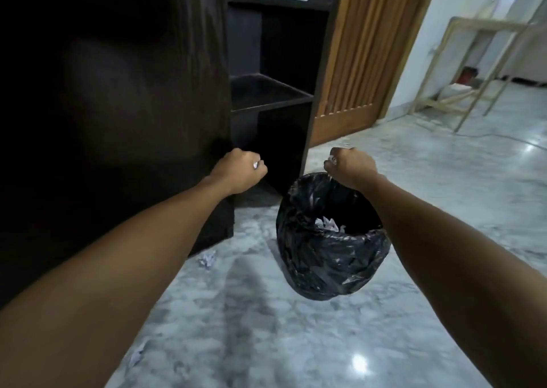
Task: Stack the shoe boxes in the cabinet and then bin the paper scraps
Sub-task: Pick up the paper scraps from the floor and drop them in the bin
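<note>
A bin lined with a black plastic bag (328, 272) stands on the marble floor, with white paper scraps (327, 225) lying inside it. My right hand (350, 167) is a fist over the bin's far rim, closed on a crumpled paper scrap (332, 160). To the left of the bin, my left hand (241, 170) is also clenched on a paper scrap (256, 164), in front of the dark cabinet (118, 106). Two loose scraps lie on the floor, one (207, 259) by the cabinet's base and one (136, 355) nearer me. No shoe boxes are visible.
The cabinet's open shelves (270, 97) to the right of its dark door look bare. A slatted wooden door (364, 50) stands behind. A wooden frame (485, 62) leans at the back right, and a cable (488, 136) runs across the floor there.
</note>
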